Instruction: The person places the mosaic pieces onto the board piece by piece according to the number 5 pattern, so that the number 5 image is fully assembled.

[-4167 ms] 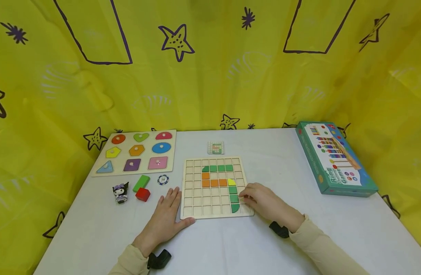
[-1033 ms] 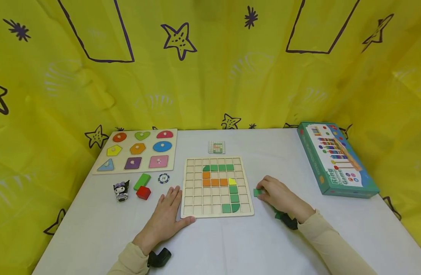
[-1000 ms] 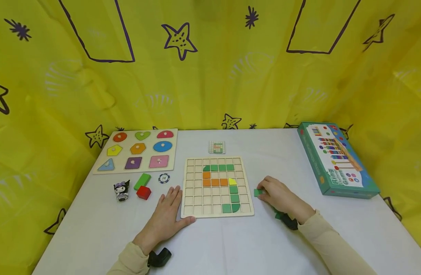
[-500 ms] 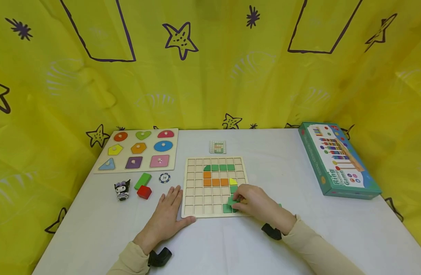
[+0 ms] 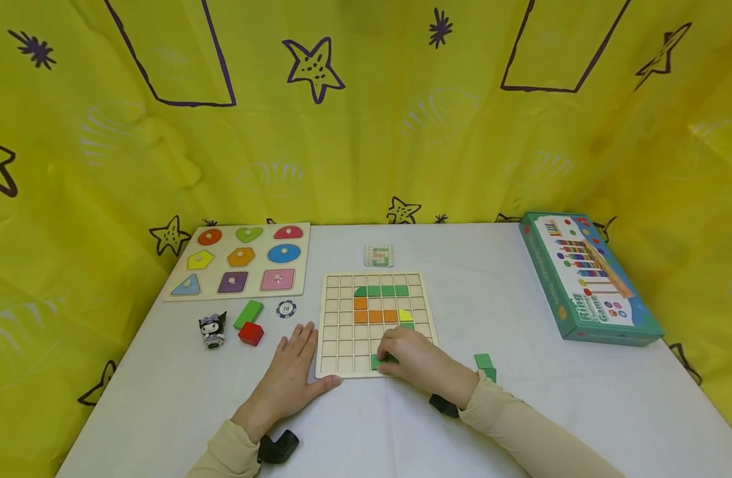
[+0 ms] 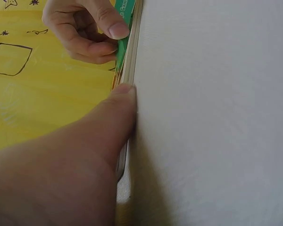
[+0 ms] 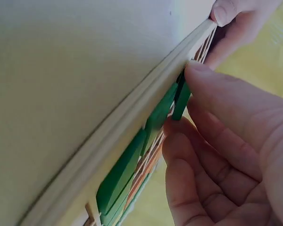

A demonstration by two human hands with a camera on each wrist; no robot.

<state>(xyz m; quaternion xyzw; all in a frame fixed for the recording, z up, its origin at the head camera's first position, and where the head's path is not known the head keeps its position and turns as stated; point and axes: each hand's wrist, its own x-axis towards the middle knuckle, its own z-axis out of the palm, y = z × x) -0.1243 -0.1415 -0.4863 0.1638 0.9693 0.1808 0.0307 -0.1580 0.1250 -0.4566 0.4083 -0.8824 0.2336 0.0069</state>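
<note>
A wooden grid board (image 5: pixel 344 346) lies on the table, with green, orange and yellow tiles in some of its squares. My right hand (image 5: pixel 427 362) is over the board's front row, partly hiding the tiles there. Its thumb and fingers pinch a green square tile (image 7: pixel 181 100), seen tilted at the board in the right wrist view, beside other green tiles (image 7: pixel 121 169) seated in the row. My left hand (image 5: pixel 288 372) rests flat at the board's left front corner, fingers spread and thumb (image 6: pixel 122 110) along the front edge.
Two loose green tiles (image 5: pixel 484 362) lie right of the board. A small pattern card (image 5: pixel 379 255) sits behind it. To the left are a shape puzzle (image 5: pixel 258 242), poker chip (image 5: pixel 286 309), green block (image 5: pixel 248 315), red block (image 5: pixel 251 334) and figurine (image 5: pixel 212 330); a game box (image 5: pixel 586 279) lies right.
A green tile came into the front row beside the rounded one. My right hand then picked another green tile from the table and carried it left to that row. My left hand stays put.
</note>
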